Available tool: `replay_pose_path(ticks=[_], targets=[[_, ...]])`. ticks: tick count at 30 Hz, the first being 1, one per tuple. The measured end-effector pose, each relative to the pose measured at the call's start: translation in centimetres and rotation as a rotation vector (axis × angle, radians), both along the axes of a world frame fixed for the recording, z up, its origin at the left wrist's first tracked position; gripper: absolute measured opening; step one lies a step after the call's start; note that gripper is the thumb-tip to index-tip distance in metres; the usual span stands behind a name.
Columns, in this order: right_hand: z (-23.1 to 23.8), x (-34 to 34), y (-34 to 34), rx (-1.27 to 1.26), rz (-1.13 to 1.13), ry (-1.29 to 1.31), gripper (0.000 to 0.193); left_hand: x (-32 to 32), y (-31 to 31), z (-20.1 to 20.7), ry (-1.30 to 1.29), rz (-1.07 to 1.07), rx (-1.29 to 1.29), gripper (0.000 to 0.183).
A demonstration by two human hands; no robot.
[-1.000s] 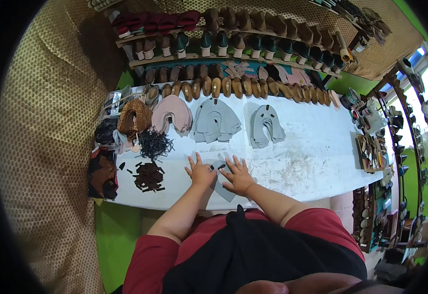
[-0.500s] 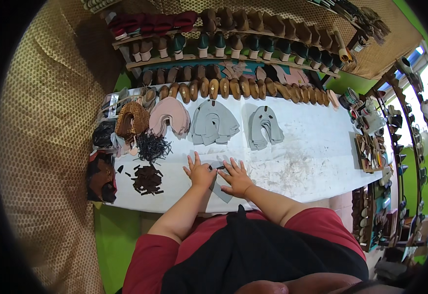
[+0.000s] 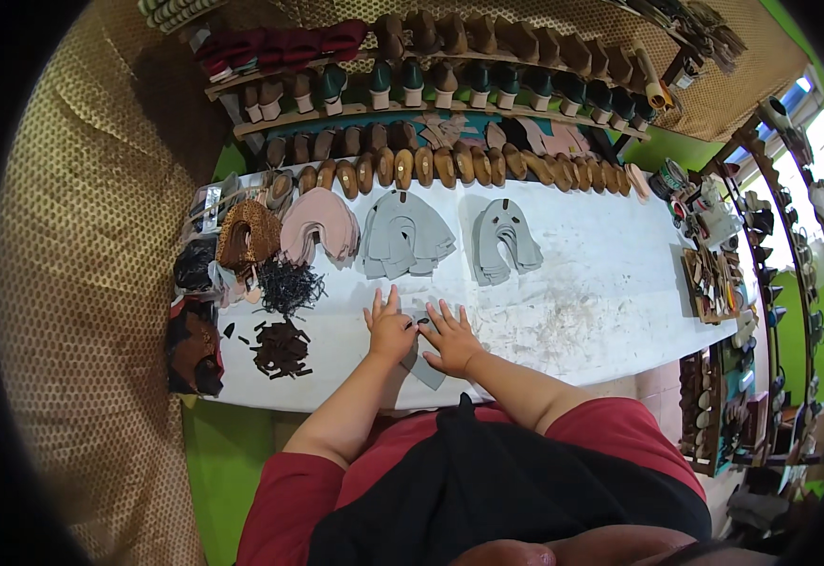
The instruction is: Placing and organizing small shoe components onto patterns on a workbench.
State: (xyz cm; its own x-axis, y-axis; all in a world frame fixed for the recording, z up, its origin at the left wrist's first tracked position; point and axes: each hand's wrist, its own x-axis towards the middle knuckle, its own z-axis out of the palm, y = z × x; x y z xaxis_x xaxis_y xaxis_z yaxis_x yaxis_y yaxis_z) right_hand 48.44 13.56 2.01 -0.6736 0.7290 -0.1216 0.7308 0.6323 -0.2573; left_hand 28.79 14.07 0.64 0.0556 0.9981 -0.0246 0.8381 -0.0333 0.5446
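Near the front edge of the white-covered table, both my hands press on a grey U-shaped shoe upper piece (image 3: pixel 421 371), most of which they hide. My left hand (image 3: pixel 391 334) has its fingers stretched forward, and its thumb points in toward the middle. Beside it, my right hand (image 3: pixel 452 343) lies with fingers spread. Between the two thumbs and fingertips shows a small dark strip (image 3: pixel 422 322) on the grey piece. Beyond my hands are a fanned stack of grey upper pieces (image 3: pixel 400 236) and a smaller grey stack (image 3: pixel 522 247) with dark tabs on it.
To the left lie pink upper pieces (image 3: pixel 310 222), leopard-patterned pieces (image 3: pixel 259 226), a heap of black strips (image 3: pixel 287 288) and a pile of dark brown strips (image 3: pixel 281 351). Brown shoe lasts (image 3: pixel 445 167) line the back. A wooden tool box (image 3: pixel 704 288) stands at the right edge.
My left hand's fingers have drawn a little closer together. Both hands stay over the grey piece, and the whole view has shifted slightly.
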Motion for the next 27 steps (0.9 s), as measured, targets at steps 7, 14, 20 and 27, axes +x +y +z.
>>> replay_pose_path(ticks=[7,14,20,27], targets=[[-0.5,0.3,0.0,0.001,-0.013,0.091,0.063,-3.0,1.1,-0.9,-0.146,-0.011,-0.2,0.016],[-0.7,0.6,-0.1,0.047,-0.037,0.181,0.059,-0.9,0.6,0.0,-0.061,0.085,0.026,0.01],[-1.0,1.0,0.0,0.053,-0.055,0.262,0.052,0.3,0.3,0.4,0.013,0.071,0.028,0.007],[-1.3,1.4,-0.3,0.1,-0.128,0.376,0.042,1.7,0.5,0.5,0.072,0.131,-0.01,0.006]])
